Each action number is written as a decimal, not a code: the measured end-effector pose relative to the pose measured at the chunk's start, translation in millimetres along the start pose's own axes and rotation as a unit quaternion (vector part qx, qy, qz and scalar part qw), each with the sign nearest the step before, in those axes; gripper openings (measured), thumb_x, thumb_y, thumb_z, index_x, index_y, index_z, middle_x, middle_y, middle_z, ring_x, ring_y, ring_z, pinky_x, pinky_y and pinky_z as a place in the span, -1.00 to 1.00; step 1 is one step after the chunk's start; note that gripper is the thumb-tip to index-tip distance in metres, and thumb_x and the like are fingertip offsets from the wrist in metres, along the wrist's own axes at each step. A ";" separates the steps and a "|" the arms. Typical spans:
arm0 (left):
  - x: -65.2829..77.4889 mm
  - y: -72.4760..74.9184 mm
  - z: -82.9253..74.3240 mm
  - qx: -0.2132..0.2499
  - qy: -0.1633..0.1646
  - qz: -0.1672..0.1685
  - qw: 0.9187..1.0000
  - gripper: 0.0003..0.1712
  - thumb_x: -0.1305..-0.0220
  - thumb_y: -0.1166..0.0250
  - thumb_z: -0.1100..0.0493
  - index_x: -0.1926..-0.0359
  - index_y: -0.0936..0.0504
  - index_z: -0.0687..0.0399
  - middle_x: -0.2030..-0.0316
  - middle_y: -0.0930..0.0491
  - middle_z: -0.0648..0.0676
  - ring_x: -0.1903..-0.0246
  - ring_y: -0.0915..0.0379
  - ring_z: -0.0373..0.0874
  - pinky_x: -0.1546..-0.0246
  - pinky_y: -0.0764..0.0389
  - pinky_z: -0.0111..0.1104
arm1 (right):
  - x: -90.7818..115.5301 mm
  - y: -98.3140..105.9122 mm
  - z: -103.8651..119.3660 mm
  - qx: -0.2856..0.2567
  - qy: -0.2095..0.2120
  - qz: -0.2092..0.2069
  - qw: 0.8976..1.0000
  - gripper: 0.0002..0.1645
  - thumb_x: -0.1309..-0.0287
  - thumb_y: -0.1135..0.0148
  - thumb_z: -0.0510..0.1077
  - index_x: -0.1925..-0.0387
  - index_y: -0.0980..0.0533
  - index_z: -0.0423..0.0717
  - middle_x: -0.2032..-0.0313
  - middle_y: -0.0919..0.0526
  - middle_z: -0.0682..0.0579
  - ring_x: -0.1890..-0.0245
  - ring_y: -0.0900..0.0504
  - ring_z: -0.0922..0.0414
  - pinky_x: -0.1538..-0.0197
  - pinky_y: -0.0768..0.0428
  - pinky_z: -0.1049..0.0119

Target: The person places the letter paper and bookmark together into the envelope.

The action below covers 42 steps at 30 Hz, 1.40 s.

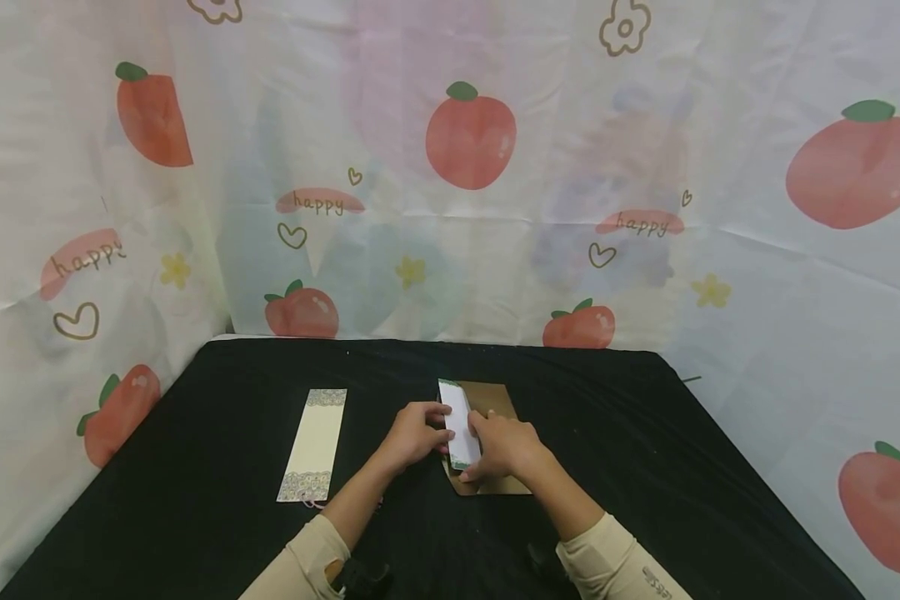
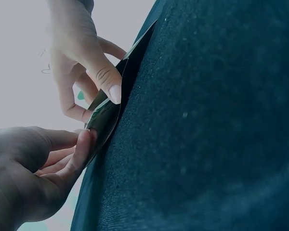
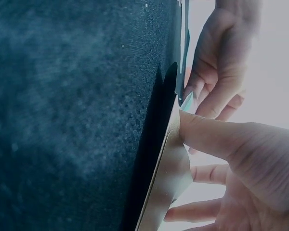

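A white bookmark (image 1: 461, 429) with green patterned ends lies lengthwise over the left part of a brown paper envelope (image 1: 501, 401). My left hand (image 1: 412, 433) pinches the left edge of the bookmark between thumb and fingers. From the other side my right hand (image 1: 506, 446) grips the envelope, its thumb low by the bookmark's bottom end and its fingers at the bookmark's right edge. In the right wrist view the envelope (image 3: 166, 178) tilts up from the black cloth along the thumb's side. Part of the envelope is hidden under the right hand.
Left of the hands a cream bookmark (image 1: 317, 442) with lace-like patterned ends lies flat, a pink cord (image 1: 313, 504) at its lower end. Black cloth (image 1: 607, 433) covers the table. Behind stands a white curtain (image 1: 525, 275) printed with red fruit.
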State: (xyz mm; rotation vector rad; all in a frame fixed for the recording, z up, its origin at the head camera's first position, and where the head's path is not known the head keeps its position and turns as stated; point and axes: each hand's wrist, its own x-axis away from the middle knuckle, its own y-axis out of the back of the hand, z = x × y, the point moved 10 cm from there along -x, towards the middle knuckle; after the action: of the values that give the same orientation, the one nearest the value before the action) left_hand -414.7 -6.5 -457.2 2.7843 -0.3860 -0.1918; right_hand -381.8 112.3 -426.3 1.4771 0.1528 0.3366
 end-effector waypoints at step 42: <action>3.1 -30.6 -1.1 0.007 -0.024 0.051 0.998 -0.25 -0.09 -0.50 0.49 -0.34 -0.48 0.42 0.05 -0.66 0.19 0.15 -0.70 -0.01 0.21 -0.69 -0.27 | 0.2 0.0 2.7 -0.024 0.010 -0.009 1.000 -0.16 0.13 -0.67 0.28 -0.07 -0.46 -0.01 0.00 -0.61 -0.18 0.25 -0.65 -0.11 0.20 -0.60 -0.17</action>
State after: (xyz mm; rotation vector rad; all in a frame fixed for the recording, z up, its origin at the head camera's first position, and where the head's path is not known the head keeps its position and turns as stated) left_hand -404.1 20.8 -466.6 2.7699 -0.5419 -0.2337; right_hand -380.8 109.8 -426.0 1.4242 0.1740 0.3385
